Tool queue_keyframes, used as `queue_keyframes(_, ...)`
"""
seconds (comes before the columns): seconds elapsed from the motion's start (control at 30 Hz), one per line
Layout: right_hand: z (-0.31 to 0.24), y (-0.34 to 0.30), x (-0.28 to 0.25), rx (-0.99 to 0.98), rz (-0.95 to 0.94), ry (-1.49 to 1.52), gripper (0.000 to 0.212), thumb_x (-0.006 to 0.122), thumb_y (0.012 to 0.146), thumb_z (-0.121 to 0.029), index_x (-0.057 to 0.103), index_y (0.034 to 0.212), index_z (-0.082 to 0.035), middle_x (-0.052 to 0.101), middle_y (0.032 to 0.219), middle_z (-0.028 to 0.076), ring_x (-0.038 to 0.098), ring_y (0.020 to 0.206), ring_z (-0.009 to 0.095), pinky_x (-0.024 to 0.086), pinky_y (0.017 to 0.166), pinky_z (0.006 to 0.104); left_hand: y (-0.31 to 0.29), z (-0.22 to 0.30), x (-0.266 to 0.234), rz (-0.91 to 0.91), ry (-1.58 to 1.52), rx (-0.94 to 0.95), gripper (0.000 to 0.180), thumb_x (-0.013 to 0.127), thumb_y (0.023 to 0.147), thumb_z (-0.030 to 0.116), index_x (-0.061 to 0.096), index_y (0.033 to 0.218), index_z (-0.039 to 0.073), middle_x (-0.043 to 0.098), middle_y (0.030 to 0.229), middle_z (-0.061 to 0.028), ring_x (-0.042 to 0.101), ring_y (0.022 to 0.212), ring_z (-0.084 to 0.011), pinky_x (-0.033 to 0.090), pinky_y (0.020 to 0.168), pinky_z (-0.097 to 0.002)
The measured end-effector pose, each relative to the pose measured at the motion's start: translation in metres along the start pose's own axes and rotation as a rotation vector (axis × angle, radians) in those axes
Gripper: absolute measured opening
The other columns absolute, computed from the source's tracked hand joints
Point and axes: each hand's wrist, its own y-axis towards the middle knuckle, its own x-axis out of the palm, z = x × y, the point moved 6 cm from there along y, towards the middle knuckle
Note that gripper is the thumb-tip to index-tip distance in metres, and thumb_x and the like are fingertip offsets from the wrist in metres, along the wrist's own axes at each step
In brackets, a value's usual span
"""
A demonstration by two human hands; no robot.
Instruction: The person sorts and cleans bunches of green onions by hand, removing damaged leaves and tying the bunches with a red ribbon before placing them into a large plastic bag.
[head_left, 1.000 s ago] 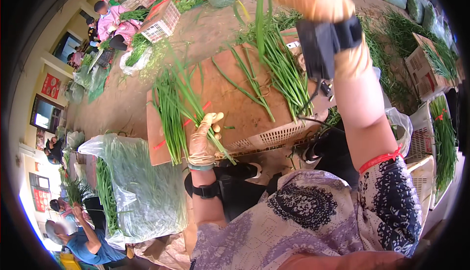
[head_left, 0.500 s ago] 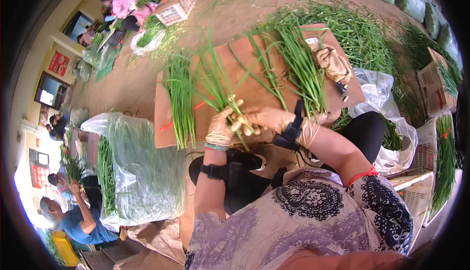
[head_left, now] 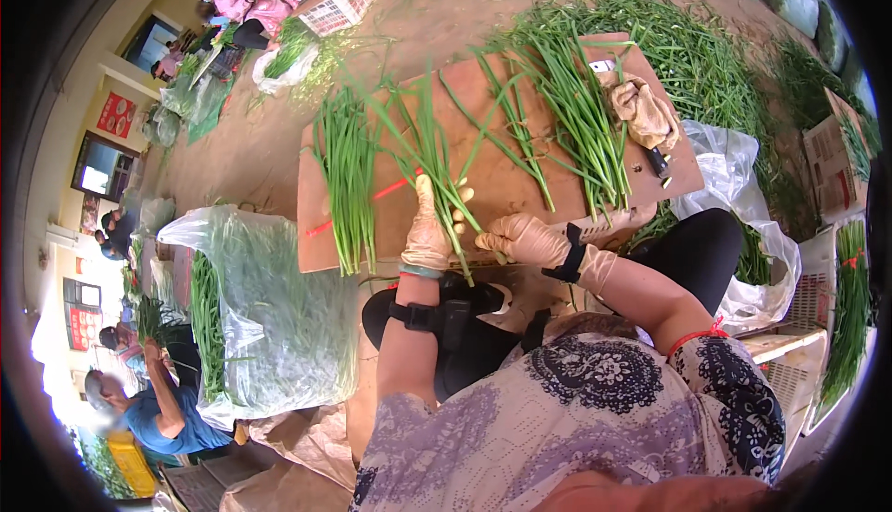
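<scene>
My left hand (head_left: 432, 226), in a pale thin glove, is closed round a few green chive stalks (head_left: 426, 136), thumb up along them. Just to its right, my gloved right hand (head_left: 525, 238) pinches the lower end of a slanting chive stalk. Both are over the near edge of a brown board (head_left: 395, 224). On the board lie a chive bunch (head_left: 347, 187) at left, a few loose chives (head_left: 525, 145) in the middle and a thicker bunch (head_left: 583, 126) at right. A red tie (head_left: 398, 184) runs beside the left bunch, partly beneath it.
A crumpled tan cloth or glove (head_left: 644, 114) and a black handle (head_left: 658, 161) lie at the board's right end. Beyond spreads a chive heap (head_left: 669, 57). A plastic bag of chives (head_left: 279, 317) stands left, a white crate (head_left: 804, 298) right. Co-workers sit at left, including one in blue (head_left: 177, 414).
My hands have moved apart: the right hand has shifted right with a stalk's end, while the left still holds its stalks. The view has shifted slightly.
</scene>
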Motion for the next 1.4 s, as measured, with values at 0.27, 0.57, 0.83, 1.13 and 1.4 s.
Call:
queue_keyframes(0.27,-0.072,-0.045,0.022,-0.638,0.034,-0.726,0.018,0.054,0.082,-0.026,0.056,0.07,-0.012,0.051,0.059,0.003,0.057,0.055,0.021,0.045,0.046,0.0354,-0.006,0.003,0.012,-0.081,0.161,-0.054,0.032,0.058,0.089,0.028,0.058,0.111,0.004,0.048,0.063,0.0051,0.043,0.054,-0.0057,0.037,0.049,-0.0182)
queue_keyframes(0.57,0.022,-0.013,-0.088,0.027,0.491,-1.249,0.059,0.068,0.071,-0.033,0.047,0.111,0.005,0.054,0.066,0.018,0.057,0.062,0.03,0.046,0.052,0.0393,-0.028,0.046,0.034,-0.218,-0.2,0.238,0.035,0.06,0.087,0.019,0.052,0.116,0.001,0.047,0.058,0.0024,0.053,0.066,-0.0155,0.047,0.058,-0.0263)
queue_keyframes(0.83,-0.106,-0.01,-0.203,0.179,0.306,-0.196,0.018,0.049,0.083,0.0,0.061,0.096,-0.003,0.063,0.083,0.004,0.057,0.063,0.013,0.048,0.055,0.0252,-0.028,0.051,0.011,-0.193,-0.144,0.246,0.034,0.062,0.085,0.013,0.053,0.116,0.005,0.057,0.081,-0.0033,0.055,0.069,-0.0133,0.044,0.052,-0.0227)
queue_keyframes(1.13,-0.092,0.0,-0.19,0.048,0.252,0.823,0.026,0.057,0.087,-0.012,0.056,0.111,-0.002,0.063,0.088,0.0,0.057,0.073,0.01,0.04,0.054,0.0135,-0.013,0.041,0.028,-0.13,-0.077,0.23,0.033,0.063,0.083,0.009,0.055,0.115,0.006,0.062,0.091,-0.007,0.046,0.06,-0.0079,0.038,0.052,-0.0217)
queue_keyframes(1.4,-0.009,-0.007,-0.036,0.221,0.197,0.63,0.026,0.061,0.087,-0.016,0.057,0.111,-0.008,0.064,0.086,-0.001,0.058,0.065,0.005,0.038,0.049,0.0148,-0.003,0.014,0.035,0.082,0.189,0.194,0.025,0.069,0.081,0.017,0.062,0.102,0.007,0.066,0.084,-0.0031,0.048,0.056,-0.006,0.04,0.049,-0.02)
